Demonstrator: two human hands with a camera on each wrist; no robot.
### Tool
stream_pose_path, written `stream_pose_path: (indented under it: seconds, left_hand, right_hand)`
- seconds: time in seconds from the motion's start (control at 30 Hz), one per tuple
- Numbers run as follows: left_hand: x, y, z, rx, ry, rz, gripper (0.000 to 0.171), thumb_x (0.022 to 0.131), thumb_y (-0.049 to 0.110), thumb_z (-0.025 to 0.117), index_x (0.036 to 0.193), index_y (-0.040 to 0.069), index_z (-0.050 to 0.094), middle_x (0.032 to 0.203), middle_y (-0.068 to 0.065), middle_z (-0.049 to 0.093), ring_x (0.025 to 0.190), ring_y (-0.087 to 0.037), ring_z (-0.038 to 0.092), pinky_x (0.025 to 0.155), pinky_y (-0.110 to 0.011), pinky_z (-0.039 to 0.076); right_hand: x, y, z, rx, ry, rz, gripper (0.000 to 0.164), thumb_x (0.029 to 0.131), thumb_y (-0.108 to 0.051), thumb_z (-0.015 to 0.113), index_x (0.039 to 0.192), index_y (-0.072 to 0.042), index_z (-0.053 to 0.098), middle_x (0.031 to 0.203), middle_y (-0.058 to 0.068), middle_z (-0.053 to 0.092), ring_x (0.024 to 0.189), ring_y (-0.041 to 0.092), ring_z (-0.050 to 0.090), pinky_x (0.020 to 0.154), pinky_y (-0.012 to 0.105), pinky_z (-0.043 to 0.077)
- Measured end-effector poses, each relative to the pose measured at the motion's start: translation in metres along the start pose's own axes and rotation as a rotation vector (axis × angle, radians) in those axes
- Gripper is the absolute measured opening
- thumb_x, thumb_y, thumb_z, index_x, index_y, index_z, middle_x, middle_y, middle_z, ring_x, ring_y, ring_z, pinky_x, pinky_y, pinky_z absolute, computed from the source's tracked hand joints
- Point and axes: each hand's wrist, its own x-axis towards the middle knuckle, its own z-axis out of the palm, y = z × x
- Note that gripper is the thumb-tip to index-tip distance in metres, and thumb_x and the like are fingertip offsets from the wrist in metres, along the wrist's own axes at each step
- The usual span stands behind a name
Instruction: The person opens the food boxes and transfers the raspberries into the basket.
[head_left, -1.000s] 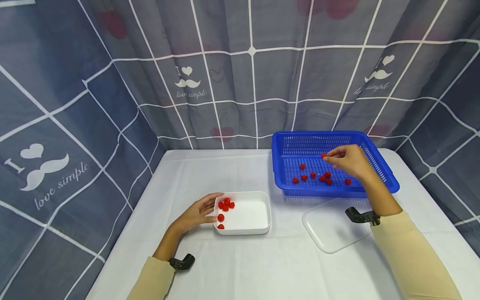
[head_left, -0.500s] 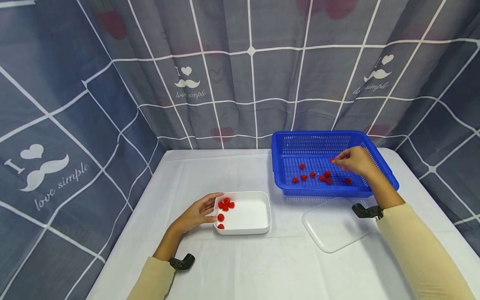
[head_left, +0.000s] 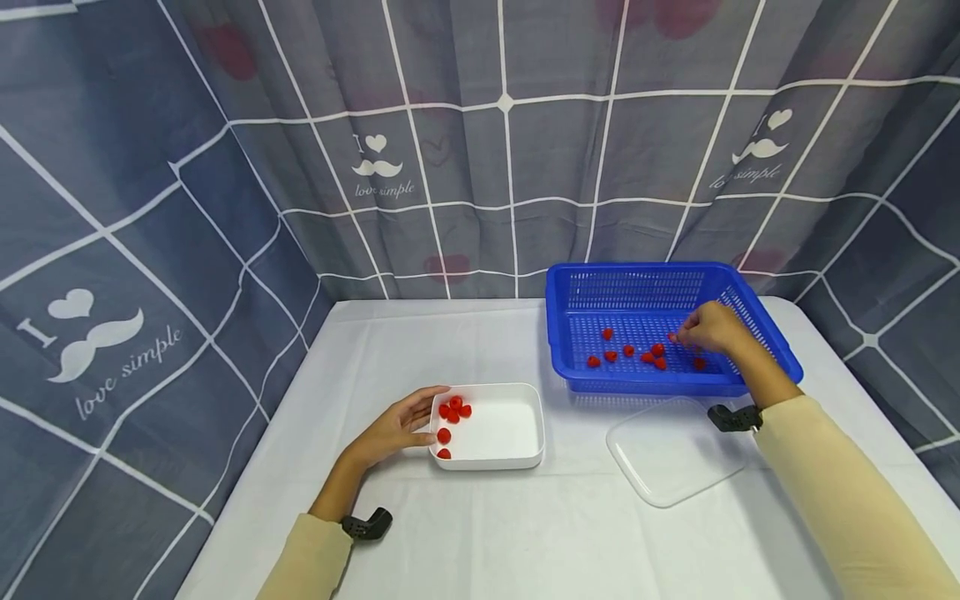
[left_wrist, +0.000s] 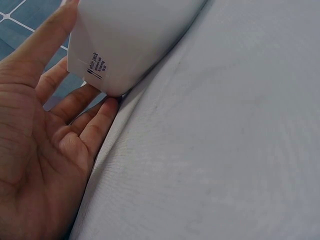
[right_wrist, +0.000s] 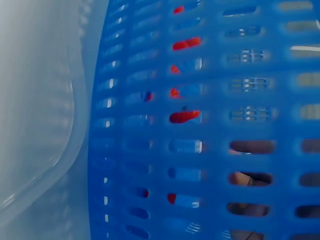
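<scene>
My left hand (head_left: 393, 429) holds the left end of a shallow white box (head_left: 498, 429). In the left wrist view, the thumb lies along its wall and the fingertips reach its bottom edge. Several red raspberries (head_left: 444, 436) lie in the left part of the box. Over at the right, my right hand (head_left: 712, 327) is down inside the blue basket (head_left: 558, 333), pinching a raspberry (head_left: 672, 337) at its fingertips. Other raspberries (head_left: 628, 351) are scattered on the basket floor. The right wrist view looks through the slotted basket wall (right_wrist: 215, 130), which mostly hides that hand.
A clear plastic lid (head_left: 660, 467) lies on the white tablecloth (head_left: 525, 533) in front of the basket, below the right forearm. Grey checked curtains (head_left: 450, 167) hang behind and at both sides of the table.
My right hand has moved right and lowered inside the basket with the raspberry at its fingertips. The left hand and the white box have stayed in place.
</scene>
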Motion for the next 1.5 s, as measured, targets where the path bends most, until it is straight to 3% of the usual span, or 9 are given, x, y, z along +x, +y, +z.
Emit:
stream_pose_path:
  seconds: [0.27,0.4,0.7,0.97,1.17,1.37,1.5]
  left_hand:
    - [0.001,0.0,0.0,0.016,0.005,0.003,0.075,0.087,0.005,0.078,0.153,0.018,0.045,0.159,-0.008,0.039,0.146,-0.034,0.036,0.115,-0.024,0.036]
    - [0.0,0.0,0.0,-0.02,0.0,-0.007,0.075,0.087,0.002,0.077,0.153,0.018,0.046,0.159,-0.006,0.039,0.147,-0.033,0.035,0.115,-0.023,0.036]
    - [0.001,0.0,0.0,-0.002,0.002,-0.006,0.075,0.087,0.003,0.078,0.153,0.022,0.046,0.159,-0.003,0.04,0.148,-0.031,0.035,0.114,-0.022,0.036]
    - [0.001,-0.004,-0.001,0.012,0.002,-0.002,0.075,0.087,0.005,0.078,0.153,0.021,0.046,0.159,-0.002,0.04,0.147,-0.03,0.036,0.115,-0.023,0.035]
    - [-0.001,-0.003,0.001,0.002,0.008,-0.013,0.076,0.087,0.005,0.079,0.152,0.023,0.046,0.159,-0.001,0.04,0.147,-0.03,0.036,0.115,-0.023,0.036]
    - [-0.001,-0.002,0.001,-0.004,0.003,0.005,0.075,0.087,0.005,0.079,0.153,0.019,0.045,0.16,-0.004,0.039,0.148,-0.032,0.036,0.115,-0.024,0.037]
    - [0.0,-0.003,0.0,-0.004,0.0,0.006,0.075,0.087,0.005,0.079,0.153,0.018,0.045,0.16,-0.005,0.039,0.147,-0.032,0.036,0.115,-0.025,0.037]
  right_hand:
    - [0.006,0.006,-0.002,-0.078,-0.056,0.012,0.02,0.088,-0.011,0.073,0.079,0.007,0.073,0.068,0.006,0.067,0.066,0.023,0.057,0.056,0.03,0.045]
    - [0.007,0.006,-0.003,-0.08,-0.11,0.028,0.023,0.089,-0.012,0.073,0.08,0.009,0.073,0.066,0.007,0.068,0.064,0.022,0.057,0.056,0.03,0.044]
    - [0.004,0.004,-0.004,-0.059,-0.115,0.053,0.021,0.091,-0.01,0.07,0.089,0.011,0.073,0.074,0.015,0.07,0.065,0.025,0.062,0.057,0.031,0.052]
    - [-0.012,-0.007,-0.007,-0.033,0.026,-0.005,0.025,0.092,-0.015,0.072,0.093,0.01,0.072,0.074,0.013,0.07,0.063,0.026,0.067,0.053,0.032,0.054]
    - [-0.03,-0.028,-0.003,0.016,0.145,-0.051,0.031,0.096,-0.02,0.07,0.104,0.011,0.071,0.082,0.017,0.071,0.065,0.027,0.067,0.053,0.032,0.053]
    - [-0.048,-0.049,0.003,0.005,0.283,-0.154,0.027,0.095,-0.019,0.072,0.101,0.007,0.074,0.088,0.02,0.073,0.075,0.031,0.068,0.06,0.032,0.051]
    - [-0.06,-0.07,0.006,0.004,0.328,-0.2,0.026,0.095,-0.022,0.073,0.103,0.003,0.076,0.09,0.019,0.074,0.075,0.03,0.067,0.06,0.032,0.05]
